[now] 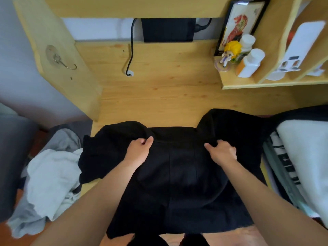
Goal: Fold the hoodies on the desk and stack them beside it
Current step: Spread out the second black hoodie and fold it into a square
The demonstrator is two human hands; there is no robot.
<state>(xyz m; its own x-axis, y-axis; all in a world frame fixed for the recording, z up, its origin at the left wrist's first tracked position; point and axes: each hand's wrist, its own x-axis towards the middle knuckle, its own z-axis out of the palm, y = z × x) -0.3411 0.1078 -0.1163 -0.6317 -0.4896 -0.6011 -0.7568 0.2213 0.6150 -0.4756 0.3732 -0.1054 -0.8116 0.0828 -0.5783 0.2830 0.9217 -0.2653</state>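
A black hoodie [179, 167] lies spread over the near part of the wooden desk [159, 77], its lower edge hanging off the front. My left hand [139, 150] pinches the fabric near the left shoulder, where a sleeve bunches up to the left. My right hand [221, 151] grips the fabric near the right shoulder, with the other sleeve heaped behind it to the right. Crumpled white and grey clothes [51, 173] lie in a heap beside the desk on the left.
A black cable [131, 50] runs down into a hole in the desk. A framed picture [239, 23], a small figurine [229, 52] and white bottles [252, 63] stand on the right-hand shelf. Striped and white textiles [301, 157] lie at the right edge. A hook [62, 61] sticks to the left panel.
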